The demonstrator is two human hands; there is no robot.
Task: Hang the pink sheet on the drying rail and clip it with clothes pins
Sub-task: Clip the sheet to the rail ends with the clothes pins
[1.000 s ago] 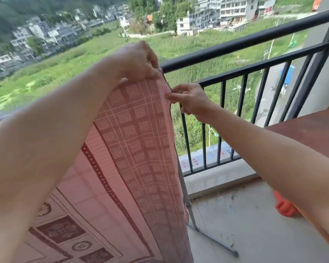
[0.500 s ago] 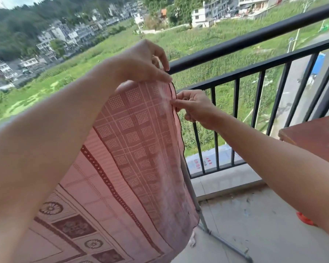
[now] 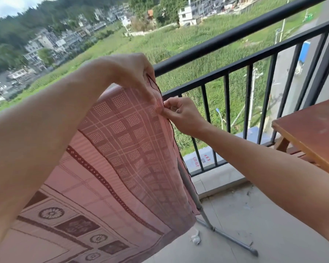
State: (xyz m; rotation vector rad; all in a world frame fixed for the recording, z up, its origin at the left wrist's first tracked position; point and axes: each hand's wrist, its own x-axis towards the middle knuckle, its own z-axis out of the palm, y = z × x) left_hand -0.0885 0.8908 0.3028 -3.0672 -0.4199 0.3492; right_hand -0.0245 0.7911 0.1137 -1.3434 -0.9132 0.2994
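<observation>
The pink sheet (image 3: 122, 158), patterned with squares and dark borders, hangs draped over a drying rail that it hides along the top. Only the rack's grey metal leg (image 3: 213, 226) shows below the cloth's right edge. My left hand (image 3: 129, 73) pinches the sheet's top right corner from above. My right hand (image 3: 180, 114) pinches the sheet's right edge just below, fingertips almost touching the left hand's. No clothes pin is visible in either hand.
A black balcony railing (image 3: 235, 35) runs behind the sheet, with fields and buildings beyond. A brown wooden table (image 3: 315, 133) stands at the right. Grey concrete floor (image 3: 254, 224) lies below, with a small white scrap (image 3: 196, 239) near the rack's foot.
My right hand has moved up along the sheet's edge to meet the left hand's fingers at the corner. The view has shifted right and down, showing more of the table.
</observation>
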